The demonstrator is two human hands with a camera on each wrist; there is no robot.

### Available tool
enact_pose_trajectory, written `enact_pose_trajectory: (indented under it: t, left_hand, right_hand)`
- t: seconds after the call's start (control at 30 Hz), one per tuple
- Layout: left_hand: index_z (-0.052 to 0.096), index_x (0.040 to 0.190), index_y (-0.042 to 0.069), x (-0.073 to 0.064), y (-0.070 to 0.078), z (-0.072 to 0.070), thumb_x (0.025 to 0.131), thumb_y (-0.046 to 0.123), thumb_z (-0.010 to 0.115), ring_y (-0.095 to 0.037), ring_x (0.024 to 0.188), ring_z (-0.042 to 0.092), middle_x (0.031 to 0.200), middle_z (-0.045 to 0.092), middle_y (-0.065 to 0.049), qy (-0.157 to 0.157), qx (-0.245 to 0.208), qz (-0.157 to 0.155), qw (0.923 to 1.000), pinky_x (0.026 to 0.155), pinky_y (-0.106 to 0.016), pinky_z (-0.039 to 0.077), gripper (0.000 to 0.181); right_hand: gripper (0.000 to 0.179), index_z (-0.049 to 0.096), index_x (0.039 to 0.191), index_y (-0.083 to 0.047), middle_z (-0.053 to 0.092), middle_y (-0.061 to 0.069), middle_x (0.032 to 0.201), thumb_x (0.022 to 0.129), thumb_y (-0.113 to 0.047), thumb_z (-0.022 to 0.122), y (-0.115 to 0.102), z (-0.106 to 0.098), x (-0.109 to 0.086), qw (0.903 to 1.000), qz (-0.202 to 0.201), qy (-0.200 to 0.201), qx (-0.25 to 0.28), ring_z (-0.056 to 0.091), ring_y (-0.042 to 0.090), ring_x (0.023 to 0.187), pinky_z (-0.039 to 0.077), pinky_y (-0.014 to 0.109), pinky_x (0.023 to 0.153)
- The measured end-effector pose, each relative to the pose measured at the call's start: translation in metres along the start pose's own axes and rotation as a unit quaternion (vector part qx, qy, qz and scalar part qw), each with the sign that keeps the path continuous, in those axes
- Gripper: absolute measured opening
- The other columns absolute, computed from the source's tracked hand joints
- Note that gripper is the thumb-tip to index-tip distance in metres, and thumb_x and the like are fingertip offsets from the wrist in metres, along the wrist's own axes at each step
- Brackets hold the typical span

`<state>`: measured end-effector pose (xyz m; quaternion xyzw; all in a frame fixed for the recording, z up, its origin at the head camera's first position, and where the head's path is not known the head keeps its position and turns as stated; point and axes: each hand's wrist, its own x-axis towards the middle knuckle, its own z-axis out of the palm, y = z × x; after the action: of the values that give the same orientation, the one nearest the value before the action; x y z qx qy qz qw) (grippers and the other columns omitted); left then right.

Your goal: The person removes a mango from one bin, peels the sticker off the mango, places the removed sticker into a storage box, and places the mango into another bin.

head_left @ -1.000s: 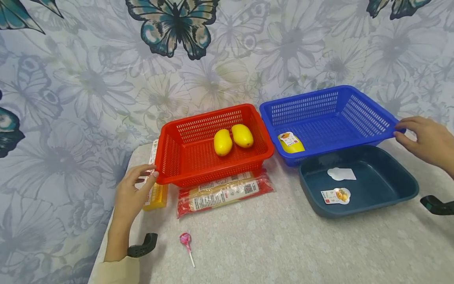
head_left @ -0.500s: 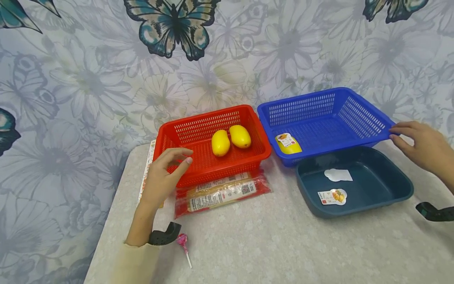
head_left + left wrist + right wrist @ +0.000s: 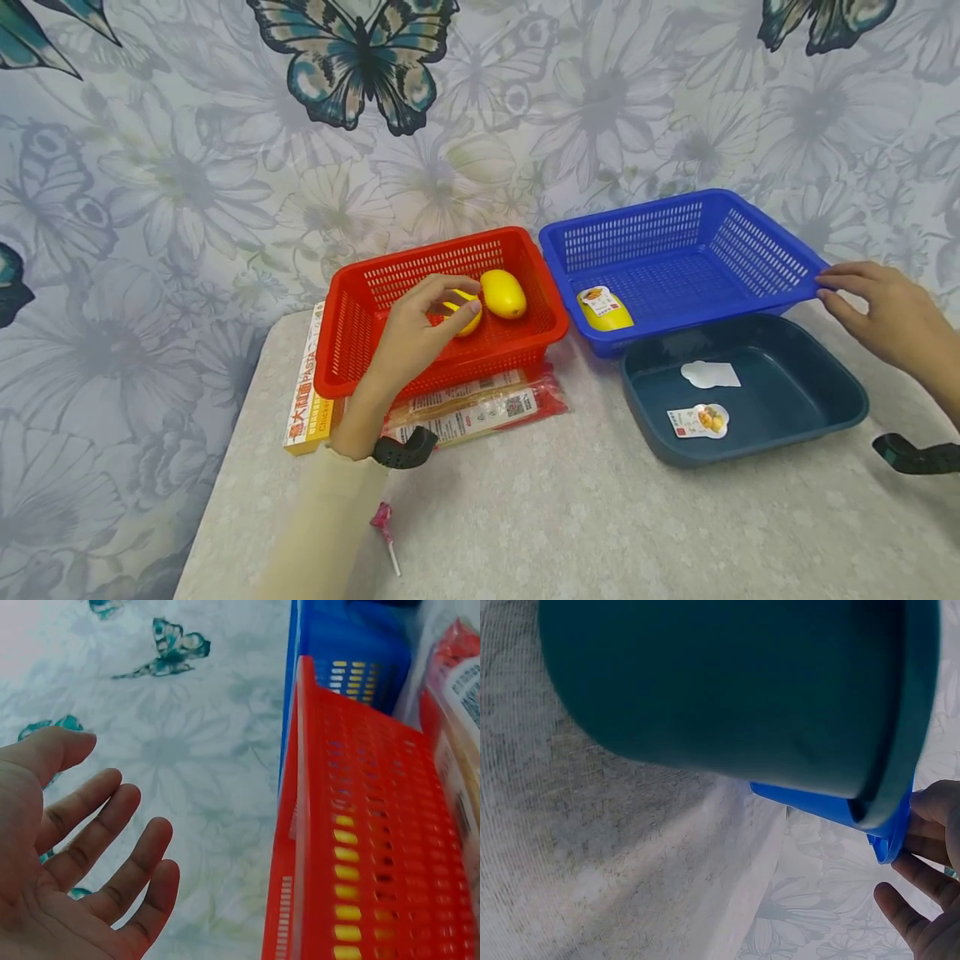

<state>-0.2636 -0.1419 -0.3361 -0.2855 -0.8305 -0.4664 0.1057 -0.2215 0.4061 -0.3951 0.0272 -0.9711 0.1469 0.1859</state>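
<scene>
My left hand [image 3: 420, 329] hovers over the red basket [image 3: 442, 372], fingers loosely bent and apart. Behind its fingertips in the head view is a yellow mango [image 3: 470, 323], partly hidden; a second yellow mango [image 3: 503, 294] lies just to the right. In the left wrist view the palm and spread fingers [image 3: 101, 817] hold nothing, beside the basket's wall. My right hand [image 3: 885, 321] pinches the right corner of the blue basket [image 3: 682, 283], thumb and fingers on either side of its rim in the right wrist view. A mango with a label [image 3: 606, 314] lies inside that basket.
A dark teal tub [image 3: 772, 417] with two paper labels stands in front of the blue basket. Pasta packets [image 3: 480, 408] lie before the red basket, and a yellow pasta box [image 3: 307, 408] beside it. A pink lollipop [image 3: 382, 521] lies nearer the front. The patterned wall rises behind.
My left hand has let go of the red basket's left front corner and moved right, over the mangoes. My right hand stays at the blue basket's corner. The head view has shifted slightly.
</scene>
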Motion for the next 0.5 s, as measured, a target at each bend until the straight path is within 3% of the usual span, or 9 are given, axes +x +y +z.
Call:
enact_pose_trajectory:
  t: [0.17, 0.5]
  left_hand:
    - [0.066, 0.124, 0.02, 0.024, 0.008, 0.014, 0.095, 0.034, 0.069, -0.009, 0.105, 0.06, 0.119, 0.064, 0.007, -0.027, -0.015, 0.001, 0.9995, 0.094, -0.037, 0.051, 0.032]
    - [0.062, 0.131, 0.022, 0.068, 0.012, 0.054, 0.092, 0.046, 0.07, -0.015, 0.111, 0.058, 0.123, 0.062, 0.004, -0.08, 0.004, -0.038, 0.9961, 0.091, -0.033, 0.05, 0.046]
  right_hand:
    - [0.029, 0.058, 0.117, 0.014, 0.047, 0.036, 0.128, 0.101, -0.01, 0.055, 0.0, 0.001, -0.001, 1.0, -0.002, 0.007, 0.001, 0.04, 0.058, 0.118, 0.027, 0.072, 0.105]
    - [0.029, 0.058, 0.117, 0.014, 0.046, 0.036, 0.129, 0.102, -0.01, 0.055, -0.001, 0.003, -0.003, 0.9999, -0.004, 0.014, 0.006, 0.04, 0.058, 0.119, 0.027, 0.071, 0.105]
